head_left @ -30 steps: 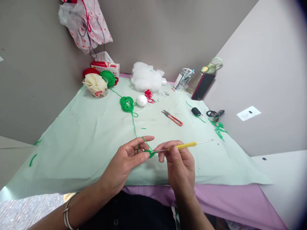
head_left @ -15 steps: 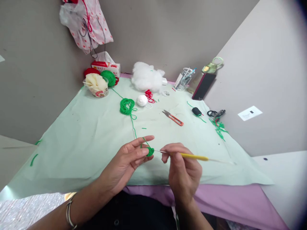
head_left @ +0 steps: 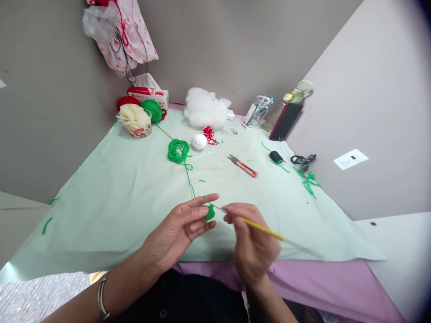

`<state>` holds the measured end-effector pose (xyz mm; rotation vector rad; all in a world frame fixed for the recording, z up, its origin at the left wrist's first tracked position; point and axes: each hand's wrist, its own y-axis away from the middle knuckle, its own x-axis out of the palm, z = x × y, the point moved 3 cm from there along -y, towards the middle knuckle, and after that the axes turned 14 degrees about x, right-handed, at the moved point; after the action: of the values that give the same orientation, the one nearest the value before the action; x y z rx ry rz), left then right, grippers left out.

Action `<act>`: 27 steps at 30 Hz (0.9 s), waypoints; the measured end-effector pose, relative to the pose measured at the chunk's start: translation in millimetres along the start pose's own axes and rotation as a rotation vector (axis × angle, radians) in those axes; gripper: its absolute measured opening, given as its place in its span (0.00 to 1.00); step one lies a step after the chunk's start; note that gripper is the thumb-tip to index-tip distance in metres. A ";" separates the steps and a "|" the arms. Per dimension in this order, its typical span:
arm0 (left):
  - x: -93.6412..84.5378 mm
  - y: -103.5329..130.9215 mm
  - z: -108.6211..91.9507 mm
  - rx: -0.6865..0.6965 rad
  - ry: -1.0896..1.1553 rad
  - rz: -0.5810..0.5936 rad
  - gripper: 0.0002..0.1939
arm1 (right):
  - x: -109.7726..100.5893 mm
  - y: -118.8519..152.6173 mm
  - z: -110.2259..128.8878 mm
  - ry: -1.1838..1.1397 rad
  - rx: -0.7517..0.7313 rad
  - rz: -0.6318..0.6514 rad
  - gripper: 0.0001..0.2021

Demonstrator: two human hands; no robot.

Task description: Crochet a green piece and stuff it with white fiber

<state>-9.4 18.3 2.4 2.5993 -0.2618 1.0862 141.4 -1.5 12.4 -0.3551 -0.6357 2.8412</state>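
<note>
- Left hand: fingers pinch the green crocheted piece, above the desk; raised forefinger carries the yarn.
- Right hand: fingers grip the yellow-handled hook; tip at the piece's upper edge, exact stitch unclear.
- Judgement: steady forefinger tension and a pinch near the working stitch should keep loops even; hook best turned gently to avoid splitting strands.

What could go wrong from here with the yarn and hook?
The right hand holds the hook at the green piece, which the left hand pinches; a stitch might slip off.
Loose loops beside the green coil might knot if the strand is pulled.
</note>
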 end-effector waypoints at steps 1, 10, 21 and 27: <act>-0.7 -0.4 -1.3 0.028 -0.008 -0.005 0.15 | -0.6 -2.9 -1.0 -0.106 0.092 -0.006 0.14; -2.6 6.4 -5.7 0.241 -0.421 0.029 0.19 | 6.5 -10.0 -12.5 -0.377 0.355 0.096 0.09; -5.4 8.3 -10.0 0.385 -0.593 0.003 0.18 | 0.3 2.5 4.4 0.138 -0.052 0.139 0.14; 1.0 5.3 0.3 0.078 -0.137 0.022 0.25 | 2.5 9.8 -0.7 0.207 -0.188 0.010 0.17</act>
<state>-10.0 13.2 4.1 2.7514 -0.2848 0.9439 137.7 -9.3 7.0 -0.6749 -0.8596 2.7103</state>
